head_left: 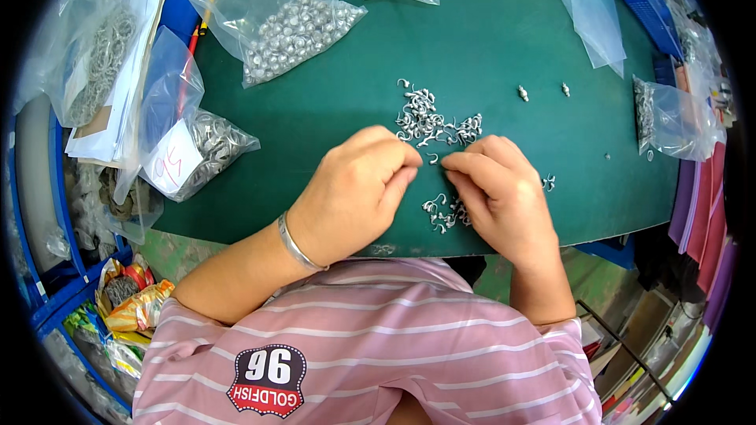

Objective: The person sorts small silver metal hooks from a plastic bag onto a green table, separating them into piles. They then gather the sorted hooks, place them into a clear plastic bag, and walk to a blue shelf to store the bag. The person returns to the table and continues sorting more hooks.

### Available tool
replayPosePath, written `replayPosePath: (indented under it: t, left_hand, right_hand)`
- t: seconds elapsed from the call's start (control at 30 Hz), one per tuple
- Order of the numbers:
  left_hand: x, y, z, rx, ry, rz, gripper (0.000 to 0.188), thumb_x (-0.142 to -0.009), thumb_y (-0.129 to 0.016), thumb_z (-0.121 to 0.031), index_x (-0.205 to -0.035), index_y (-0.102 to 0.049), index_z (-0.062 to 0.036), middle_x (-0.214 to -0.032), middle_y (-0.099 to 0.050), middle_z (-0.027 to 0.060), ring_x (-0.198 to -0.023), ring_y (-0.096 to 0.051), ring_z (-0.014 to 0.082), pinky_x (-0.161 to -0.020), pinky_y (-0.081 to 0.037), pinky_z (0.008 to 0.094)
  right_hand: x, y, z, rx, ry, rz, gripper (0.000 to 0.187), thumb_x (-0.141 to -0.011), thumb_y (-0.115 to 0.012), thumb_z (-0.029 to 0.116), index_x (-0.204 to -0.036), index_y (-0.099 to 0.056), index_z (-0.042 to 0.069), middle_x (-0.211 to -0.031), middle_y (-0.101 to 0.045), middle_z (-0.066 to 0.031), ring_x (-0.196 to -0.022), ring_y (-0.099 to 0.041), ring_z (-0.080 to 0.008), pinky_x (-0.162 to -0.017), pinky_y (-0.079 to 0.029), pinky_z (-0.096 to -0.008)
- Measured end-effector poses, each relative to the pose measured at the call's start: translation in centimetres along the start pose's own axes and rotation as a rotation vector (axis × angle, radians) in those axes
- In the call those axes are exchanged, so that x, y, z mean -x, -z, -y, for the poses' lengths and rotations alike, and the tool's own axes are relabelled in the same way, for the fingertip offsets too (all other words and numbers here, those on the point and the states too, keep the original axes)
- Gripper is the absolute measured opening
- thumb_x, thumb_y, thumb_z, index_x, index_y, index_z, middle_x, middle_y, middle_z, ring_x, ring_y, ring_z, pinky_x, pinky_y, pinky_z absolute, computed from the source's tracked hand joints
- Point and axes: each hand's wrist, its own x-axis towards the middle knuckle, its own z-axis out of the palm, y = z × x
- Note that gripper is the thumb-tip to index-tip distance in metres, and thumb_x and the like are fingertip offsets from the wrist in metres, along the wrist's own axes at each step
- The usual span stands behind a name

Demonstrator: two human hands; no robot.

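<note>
At the far left stands a blue rack [59,197], with a clear bag of metal parts [102,71] and a stack of white papers [142,51] beside it. Next comes a clear bag of grey metal pieces [216,145] bearing a white label [173,159], on the green counter [480,31]. Near the counter's rear, a larger bag of rounded silver pieces [295,35] lies on its side.

The left hand [354,185], a metal bracelet [293,244] at its wrist, is bare, with thumb and forefinger drawn together; whether anything is pinched there cannot be told from where I stand. Just beyond it lies the main pile of small silver hooks [421,114], loosely heaped. A single hook [433,159] rests on the counter between the two hands, nearer the right.

The right hand [508,193], also bare, has its fingers curled and tips gathered; its grip, if any, is hidden. A smaller group of hooks [443,212] lies partly beneath it, and a few stray hooks [549,182] lie just to its right. Further right, two small silver pieces [523,94] sit apart from each other. A flat clear bag [594,20], a blue basket [654,12] and a bag of small parts [685,122] occupy the right side.
</note>
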Motion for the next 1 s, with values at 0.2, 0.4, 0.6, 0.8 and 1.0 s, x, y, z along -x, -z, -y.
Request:
replayPosePath:
  t: [0.2, 0.4, 0.6, 0.8, 1.0]
  left_hand:
    - [-1.1, -1.0, 0.2, -0.17, -0.091, -0.057, 0.017, -0.079, -0.069, 0.004, -0.094, -0.064, -0.0007, -0.088, -0.06, 0.0118, -0.074, -0.062, 0.0285, -0.064, -0.051, 0.0356]
    - [-1.0, -1.7, 1.1, -0.256, -0.156, -0.075, 0.016, -0.078, -0.07, 0.005, -0.089, -0.061, -0.0007, -0.087, -0.058, 0.0124, -0.074, -0.061, 0.0302, -0.064, -0.051, 0.0374]
    - [-0.9, -1.2, 0.6, -0.112, -0.099, -0.072, 0.011, -0.083, -0.066, 0.006, -0.091, -0.061, 0.0012, -0.084, -0.06, 0.0106, -0.07, -0.063, 0.0231, -0.062, -0.051, 0.0317]
    - [-0.9, -0.2, -0.7, 0.693, 0.525, 0.133, 0.007, -0.095, -0.059, -0.002, -0.099, -0.061, 0.0034, -0.087, -0.067, 0.007, -0.072, -0.065, 0.0104, -0.066, -0.054, 0.0229]
    - [-1.1, -0.5, -1.0, 0.532, 0.422, 0.054, 0.01, -0.096, -0.057, -0.002, -0.103, -0.062, 0.0017, -0.09, -0.067, 0.0073, -0.073, -0.065, 0.0108, -0.065, -0.054, 0.0244]
  right_hand:
    - [-0.6, -1.3, -0.4, 0.021, 0.09, -0.086, 0.011, -0.077, -0.069, -0.003, -0.084, -0.062, 0.001, -0.084, -0.059, -0.0113, -0.078, -0.059, -0.0291, -0.067, -0.049, -0.0373]
    - [1.1, 1.6, -0.4, -0.169, -0.012, 0.114, 0.013, -0.076, -0.071, -0.002, -0.086, -0.064, 0.001, -0.08, -0.06, -0.011, -0.074, -0.06, -0.03, -0.067, -0.049, -0.0378]
    - [0.3, 0.8, 0.2, -0.141, -0.032, 0.006, 0.014, -0.077, -0.071, -0.002, -0.09, -0.066, 0.002, -0.083, -0.061, -0.011, -0.076, -0.06, -0.0297, -0.068, -0.05, -0.0373]
    - [-0.4, -0.6, 0.5, -0.334, -0.129, -0.1, 0.011, -0.081, -0.069, -0.003, -0.092, -0.067, 0.0, -0.085, -0.064, -0.0114, -0.075, -0.064, -0.0253, -0.064, -0.051, -0.0326]
    - [0.1, 0.6, 0.0, -0.499, -0.183, -0.042, 0.007, -0.086, -0.068, -0.002, -0.093, -0.068, -0.002, -0.083, -0.066, -0.008, -0.072, -0.062, -0.0129, -0.063, -0.05, -0.0249]
